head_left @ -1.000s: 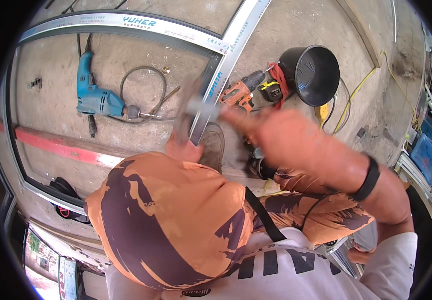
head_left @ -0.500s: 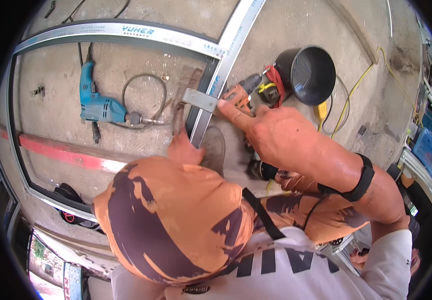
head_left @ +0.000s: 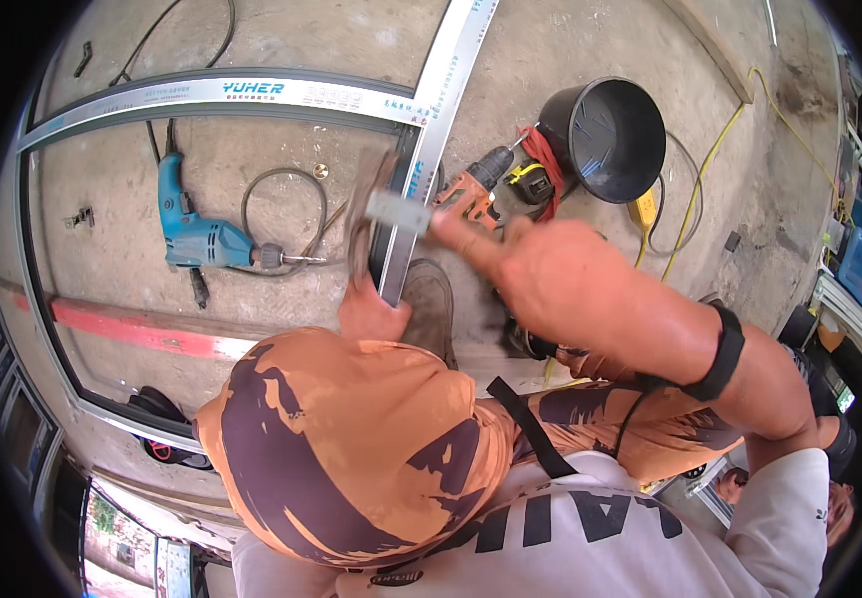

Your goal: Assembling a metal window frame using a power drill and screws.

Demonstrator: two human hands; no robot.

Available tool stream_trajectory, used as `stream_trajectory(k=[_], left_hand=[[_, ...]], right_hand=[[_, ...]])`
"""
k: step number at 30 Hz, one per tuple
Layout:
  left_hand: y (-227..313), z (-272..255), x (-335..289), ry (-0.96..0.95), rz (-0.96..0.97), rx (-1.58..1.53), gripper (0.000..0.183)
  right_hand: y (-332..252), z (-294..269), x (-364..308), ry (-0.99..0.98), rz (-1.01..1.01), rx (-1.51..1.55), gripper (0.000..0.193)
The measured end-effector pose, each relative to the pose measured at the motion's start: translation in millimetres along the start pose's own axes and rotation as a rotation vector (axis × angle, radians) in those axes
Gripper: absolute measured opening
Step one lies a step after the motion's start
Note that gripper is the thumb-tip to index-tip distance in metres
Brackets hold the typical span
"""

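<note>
My right hand (head_left: 561, 274) reaches in from the right, index finger stretched out. Its fingertips are closed on the end of a small flat metal plate (head_left: 397, 211), blurred and lying across the dark-and-silver metal frame (head_left: 425, 179); the thumb is hidden. Below it, my left hand (head_left: 373, 311) is closed around the lower end of a long brownish tool (head_left: 359, 224), next to the frame's end. The tool is smeared by motion, so its kind cannot be told. My knee in orange patterned trousers (head_left: 351, 419) covers the left forearm.
Inside the frame lies a blue corded drill (head_left: 204, 239) by a red bar (head_left: 142, 327). To the right are an orange cordless drill (head_left: 471, 189), a tape measure (head_left: 529, 183), a black bucket (head_left: 615, 140) with screws, and a yellow cable (head_left: 695, 209).
The view has shifted a little. The plate and my right hand have moved slightly against the frame, and the plate is now blurred. The brownish tool has tilted.
</note>
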State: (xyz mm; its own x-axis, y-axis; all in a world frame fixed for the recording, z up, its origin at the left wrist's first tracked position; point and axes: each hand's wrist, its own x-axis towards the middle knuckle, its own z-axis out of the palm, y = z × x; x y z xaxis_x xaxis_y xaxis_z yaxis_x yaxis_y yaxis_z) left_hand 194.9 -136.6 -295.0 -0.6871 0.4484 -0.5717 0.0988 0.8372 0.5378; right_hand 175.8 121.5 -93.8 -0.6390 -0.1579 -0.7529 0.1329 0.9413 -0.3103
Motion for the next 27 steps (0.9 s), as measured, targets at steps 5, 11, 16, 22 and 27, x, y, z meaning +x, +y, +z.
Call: stream_trajectory(k=[5, 11, 16, 22, 27], left_hand=[[1, -5, 0, -0.013, -0.018, 0.018, 0.083], [24, -23, 3, -0.141, -0.13, -0.007, 0.083], [18, -21, -2, -0.152, -0.159, 0.021, 0.081], [-5, -17, -10, -0.048, 0.006, -0.061, 0.085], [-24, -33, 15, -0.266, -0.106, -0.32, 0.092]], right_hand=[[16, -13, 11, -0.136, 0.024, 0.052, 0.068], [7, -5, 6, -0.038, -0.052, 0.082, 0.066], [27, -8, -6, -0.046, 0.013, 0.171, 0.067], [70, -7, -34, 0.418, 0.085, 0.401, 0.076], [122, -8, 14, 0.751, 0.527, 0.638, 0.074]])
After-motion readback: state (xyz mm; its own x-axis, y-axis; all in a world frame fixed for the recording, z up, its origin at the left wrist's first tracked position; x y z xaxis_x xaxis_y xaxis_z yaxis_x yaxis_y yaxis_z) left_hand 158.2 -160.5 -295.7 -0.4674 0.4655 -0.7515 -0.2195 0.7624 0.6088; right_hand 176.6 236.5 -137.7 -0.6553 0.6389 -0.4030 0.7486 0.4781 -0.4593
